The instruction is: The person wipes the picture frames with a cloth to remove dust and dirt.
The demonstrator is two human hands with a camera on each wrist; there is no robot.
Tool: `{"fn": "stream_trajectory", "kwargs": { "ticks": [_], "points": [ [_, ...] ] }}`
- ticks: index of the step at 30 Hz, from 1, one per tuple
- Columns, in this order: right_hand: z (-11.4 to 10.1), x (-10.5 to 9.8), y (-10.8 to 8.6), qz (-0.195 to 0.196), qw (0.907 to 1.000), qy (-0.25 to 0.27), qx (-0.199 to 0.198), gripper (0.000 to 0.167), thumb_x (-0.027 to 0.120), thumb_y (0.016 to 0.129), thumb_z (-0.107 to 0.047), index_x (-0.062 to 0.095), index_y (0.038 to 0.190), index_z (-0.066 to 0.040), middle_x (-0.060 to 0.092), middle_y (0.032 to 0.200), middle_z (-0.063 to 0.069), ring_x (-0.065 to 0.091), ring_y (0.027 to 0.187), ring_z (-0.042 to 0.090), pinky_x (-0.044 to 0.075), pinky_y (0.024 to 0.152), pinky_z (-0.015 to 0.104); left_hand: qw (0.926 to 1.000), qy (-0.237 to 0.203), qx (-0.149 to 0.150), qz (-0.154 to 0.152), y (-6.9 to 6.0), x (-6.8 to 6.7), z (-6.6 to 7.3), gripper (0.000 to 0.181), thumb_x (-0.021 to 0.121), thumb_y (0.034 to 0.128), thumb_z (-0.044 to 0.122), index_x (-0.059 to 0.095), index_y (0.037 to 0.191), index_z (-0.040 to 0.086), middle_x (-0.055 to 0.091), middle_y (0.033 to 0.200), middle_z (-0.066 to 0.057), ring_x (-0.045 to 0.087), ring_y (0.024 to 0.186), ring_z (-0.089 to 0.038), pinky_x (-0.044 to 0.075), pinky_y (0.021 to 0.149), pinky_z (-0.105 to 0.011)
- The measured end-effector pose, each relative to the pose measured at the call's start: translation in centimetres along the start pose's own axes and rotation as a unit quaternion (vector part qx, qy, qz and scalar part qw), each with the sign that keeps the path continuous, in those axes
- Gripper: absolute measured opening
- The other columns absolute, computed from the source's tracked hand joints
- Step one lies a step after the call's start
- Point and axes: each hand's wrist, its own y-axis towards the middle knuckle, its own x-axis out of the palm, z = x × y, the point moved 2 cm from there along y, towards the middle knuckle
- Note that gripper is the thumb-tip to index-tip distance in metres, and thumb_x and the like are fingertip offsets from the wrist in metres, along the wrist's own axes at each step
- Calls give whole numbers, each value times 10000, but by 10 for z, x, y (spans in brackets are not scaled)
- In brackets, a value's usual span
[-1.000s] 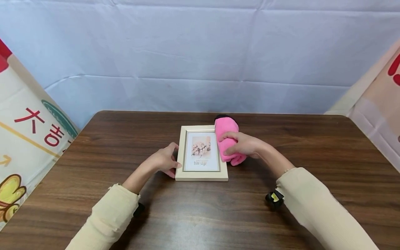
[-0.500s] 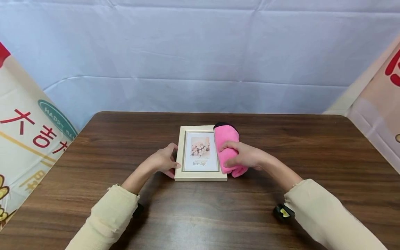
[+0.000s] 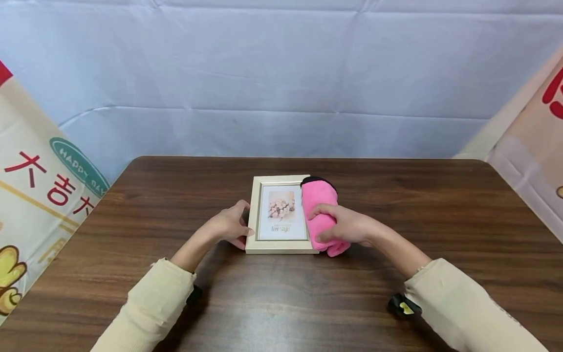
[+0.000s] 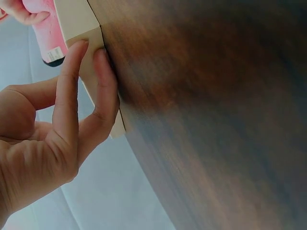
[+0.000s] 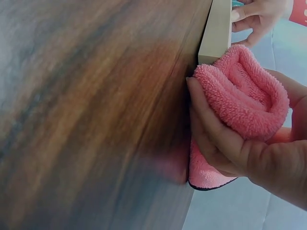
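Observation:
A cream picture frame with a flower print lies on the table, face up. My left hand holds its left edge, thumb on the border; in the left wrist view the fingers of this hand press on the frame's side. A folded pink cloth with a dark edge covers part of the frame's right border. My right hand grips this cloth, fingers curled round it; in the right wrist view the hand pinches the rolled cloth beside the frame's corner.
The brown wooden table reaches back to a pale hanging cloth. Printed banners hang at the left and at the right. A dark wrist device shows under the right sleeve.
The right hand and the pink cloth have moved down along the frame's right border, toward the near edge of the table. The left hand holds the frame's left edge as before.

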Motion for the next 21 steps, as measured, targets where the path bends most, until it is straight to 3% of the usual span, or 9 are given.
{"fn": "stream_trajectory", "kwargs": {
  "ticks": [6,21],
  "points": [
    [-3,43,-19,366,9991,160,112,443,627,811,30,437,1203,-51,450,1036,230,627,722,273,572,634,419,9994,139,164,-265,-27,-7,-19,541,572,868,-42,286,1321,27,517,907,-197,631,632,-234,571,543,-319],
    [-6,31,-1,340,9991,131,214,473,617,811,47,423,1230,-55,425,1063,245,628,664,279,572,623,433,9994,42,224,-265,-27,-5,-20,502,569,859,-68,311,1282,18,536,870,-198,631,617,-238,572,540,-325]
  ]
}}
